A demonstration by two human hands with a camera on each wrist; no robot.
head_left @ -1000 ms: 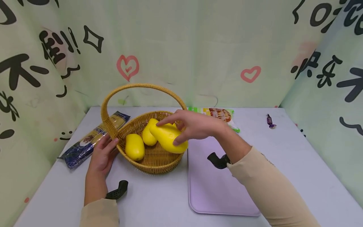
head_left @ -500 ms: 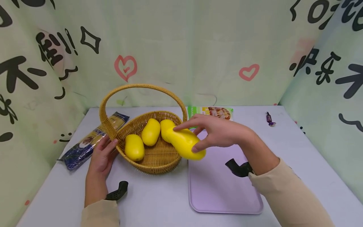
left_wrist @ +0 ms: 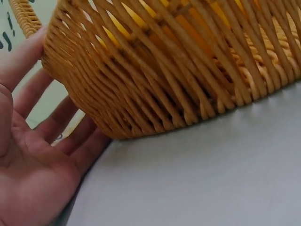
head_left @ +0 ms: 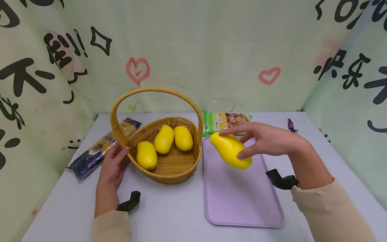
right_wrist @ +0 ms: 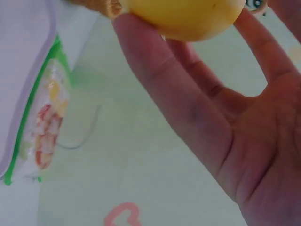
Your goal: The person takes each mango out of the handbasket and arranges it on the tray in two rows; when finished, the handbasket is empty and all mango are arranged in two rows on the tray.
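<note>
My right hand [head_left: 266, 139] holds a smooth yellow mango [head_left: 229, 151] between thumb and fingertips, over the far part of a lilac tray [head_left: 242, 198]. In the right wrist view, the underside of that mango [right_wrist: 193, 19] shows above the thumb. A wicker basket [head_left: 169, 178] with a tall arched handle stands left of the tray, with 3 more mangoes [head_left: 164, 139] inside. At the basket's left end, my left hand [head_left: 113, 168] rests its fairly straight fingers against the outer wall. The left wrist view has its thumb [left_wrist: 23, 61] touching the rim near the handle's base.
Behind my left hand lies a long blue-and-gold packet [head_left: 93, 151]. A green-and-white food bag [head_left: 225, 121] lies beyond the tray. One purple wrapped candy [head_left: 291, 125] sits at the back right. A printed curtain [head_left: 205, 57] encloses the table's back and sides.
My right hand has carried the mango out of the basket and rightward over the tray. My left hand stays at the basket, which keeps its place.
</note>
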